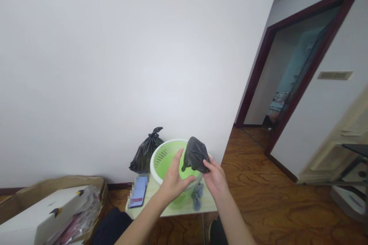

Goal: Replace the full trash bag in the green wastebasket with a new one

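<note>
In my right hand [216,174] is a crumpled black plastic bag [196,154], gripped at its lower right edge. My left hand [175,179] is open beside it, thumb and fingers spread apart, touching nothing that I can see. Both hands are over a green basket with a white rim [154,174]. Holes pierce the basket's side wall, and part of its inside is hidden by the hands and the bag. Behind it on the left stands a full black bag [146,154], knotted at the top.
Under the basket is a small pale table [208,203]. A phone [138,192] and a bluish-grey cloth [197,197] lie on it. At lower left, a cardboard box [99,187] holds a white box [43,214] and plastic packets. A white wall rises behind; a doorway is at right.
</note>
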`<state>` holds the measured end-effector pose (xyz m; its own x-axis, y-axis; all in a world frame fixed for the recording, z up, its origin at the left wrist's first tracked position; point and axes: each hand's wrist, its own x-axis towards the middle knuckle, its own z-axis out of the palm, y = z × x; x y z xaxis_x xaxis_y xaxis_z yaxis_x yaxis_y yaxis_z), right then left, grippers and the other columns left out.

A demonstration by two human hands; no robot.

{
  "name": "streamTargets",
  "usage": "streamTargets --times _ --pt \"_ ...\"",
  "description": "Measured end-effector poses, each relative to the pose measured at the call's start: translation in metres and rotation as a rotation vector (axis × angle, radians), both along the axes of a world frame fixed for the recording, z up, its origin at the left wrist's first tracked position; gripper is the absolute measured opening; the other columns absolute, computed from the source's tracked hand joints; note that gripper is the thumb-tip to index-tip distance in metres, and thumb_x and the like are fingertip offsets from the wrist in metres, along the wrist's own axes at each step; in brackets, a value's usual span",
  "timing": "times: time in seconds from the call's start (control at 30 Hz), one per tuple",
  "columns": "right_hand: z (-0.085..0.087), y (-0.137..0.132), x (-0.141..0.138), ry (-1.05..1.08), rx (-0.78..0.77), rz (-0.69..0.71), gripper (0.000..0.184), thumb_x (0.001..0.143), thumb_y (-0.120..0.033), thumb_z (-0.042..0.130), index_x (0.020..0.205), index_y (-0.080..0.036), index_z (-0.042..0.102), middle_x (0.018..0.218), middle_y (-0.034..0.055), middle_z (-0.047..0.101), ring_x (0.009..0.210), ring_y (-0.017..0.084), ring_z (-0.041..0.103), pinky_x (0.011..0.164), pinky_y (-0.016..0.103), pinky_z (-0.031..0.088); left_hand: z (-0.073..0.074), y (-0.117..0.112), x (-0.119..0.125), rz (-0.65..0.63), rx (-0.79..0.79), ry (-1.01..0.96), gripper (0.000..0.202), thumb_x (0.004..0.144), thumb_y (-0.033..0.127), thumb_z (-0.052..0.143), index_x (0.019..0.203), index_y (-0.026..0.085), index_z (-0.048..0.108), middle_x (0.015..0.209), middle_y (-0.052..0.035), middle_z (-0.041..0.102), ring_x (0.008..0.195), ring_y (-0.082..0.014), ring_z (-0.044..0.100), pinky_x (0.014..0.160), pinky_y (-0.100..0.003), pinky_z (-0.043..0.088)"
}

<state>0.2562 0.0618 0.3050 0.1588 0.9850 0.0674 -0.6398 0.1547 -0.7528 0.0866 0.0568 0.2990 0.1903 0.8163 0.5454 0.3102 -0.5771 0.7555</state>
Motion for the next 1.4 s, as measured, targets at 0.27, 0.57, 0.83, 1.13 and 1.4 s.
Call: streamTargets --times 0.27,0.57,0.83,1.13,1.4 --pt "-0.014 -0.034 -0.031 -0.271 -0.049 -0.148 0.048 0.061 -0.025 0.08 0.106 -0.016 0.066 0.1 0.0084 0.073 0.094 0.022 0.066 0.089 0.036 0.05 0.001 -0.017 0.019 0.01 -0.538 -0.774 0.057 0.07 0.036 0.074 0.119 0.01 0.059 0.109 -0.0158 0.07 0.098 -0.0275 0.067 0.087 -0.04 0.051" --pt "-0.006 -0.063 -0.038 -0.197 -0.052 0.038 0.05 0.069 -0.037 0.077 0.112 -0.014 0.064 0.106 0.0097 0.071 0.097 0.023 0.067 0.09 0.036 0.05 -0.003 -0.055 0.015 -0.08 -0.638 -1.002 0.039 0.062 0.027 0.078 0.095 0.009 0.069 0.089 -0.0114 0.074 0.084 -0.0248 0.069 0.082 -0.039 0.052" --pt "-0.022 -0.056 -0.045 -0.555 -0.022 -0.102 0.034 0.072 -0.038 0.068 0.096 -0.015 0.068 0.093 0.0076 0.074 0.089 0.025 0.067 0.082 0.036 0.051 -0.02 -0.049 -0.009 0.101 -0.368 -0.354 0.033 0.079 0.037 0.061 0.103 0.014 0.066 0.1 -0.0103 0.072 0.097 -0.0253 0.065 0.087 -0.036 0.048" --pt "-0.046 -0.05 -0.039 -0.958 -0.033 -0.238 0.031 0.077 -0.041 0.057 0.096 -0.018 0.067 0.096 0.0097 0.073 0.092 0.027 0.065 0.084 0.036 0.046 -0.017 -0.047 -0.014 0.267 -0.237 0.384 0.032 0.095 0.032 0.034 0.079 0.017 0.057 0.08 -0.0115 0.067 0.077 -0.0229 0.064 0.071 -0.032 0.043" --pt "-0.039 -0.049 -0.041 -0.978 -0.072 -0.261 0.025 0.075 -0.04 0.059 0.087 -0.02 0.068 0.091 0.0101 0.073 0.09 0.027 0.065 0.082 0.035 0.046 -0.017 -0.051 -0.011 0.358 -0.169 0.249 0.026 0.093 0.032 0.04 0.087 0.016 0.06 0.084 -0.0108 0.067 0.083 -0.0232 0.064 0.074 -0.034 0.046"
